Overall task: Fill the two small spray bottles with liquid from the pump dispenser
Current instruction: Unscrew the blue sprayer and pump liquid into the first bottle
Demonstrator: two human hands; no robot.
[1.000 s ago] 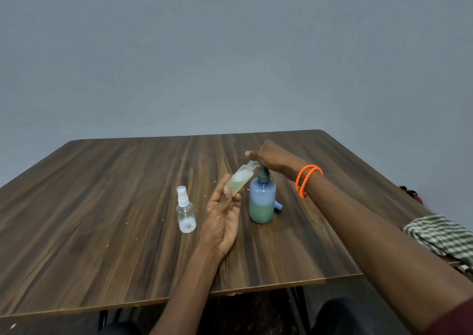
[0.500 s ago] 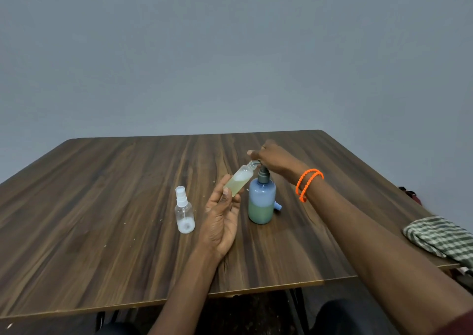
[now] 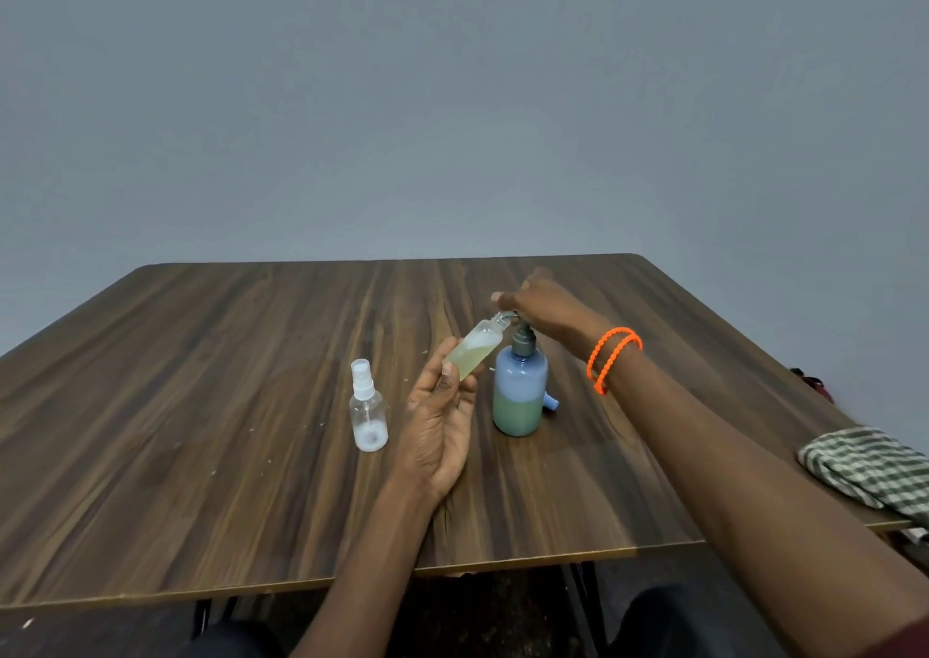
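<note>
A blue pump dispenser, part full of green liquid, stands upright near the middle of the wooden table. My right hand rests on its dark pump head with fingers extended, pressing down. My left hand grips a small uncapped spray bottle tilted with its mouth under the pump spout; it holds pale green liquid. A second small clear spray bottle, with its white sprayer on, stands upright left of my left hand.
A small blue cap-like piece lies just behind the dispenser on its right. A green checked cloth lies at the table's right edge. An orange bracelet circles my right wrist. A grey wall stands behind the table.
None of the bottles has shifted. My right hand stays on the pump head, dipping slightly, and my left hand keeps the tilted bottle at the spout.
</note>
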